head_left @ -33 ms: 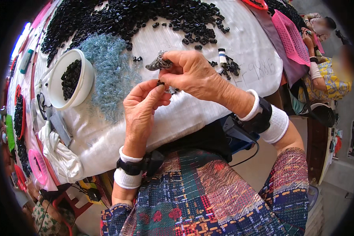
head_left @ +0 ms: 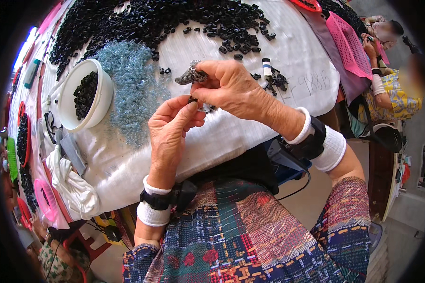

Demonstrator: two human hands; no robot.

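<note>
Left hand (head_left: 172,125) tight on black piece (head_left: 192,99); right hand (head_left: 231,89), grip unclear; bare cloth (head_left: 226,134) to near edge (head_left: 222,159)

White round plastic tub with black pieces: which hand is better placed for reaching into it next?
Probably the left hand: it is nearer the white round plastic tub; the right hand is farther away.

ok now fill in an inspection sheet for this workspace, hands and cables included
Surface: white cloth, handwritten marks toward its right edge
Parts: black parts heaped at the far side, more in a white bowl; pale blue pieces beside it
Clutter: white bottle with dark cap; crumpled white fabric at left
Hands: left hand pinches a small dark piece; right hand close against it, grey material at its fingertips
Cables: dark cable below the table edge
Surroundings: pink basket at right; co-worker further right
</note>
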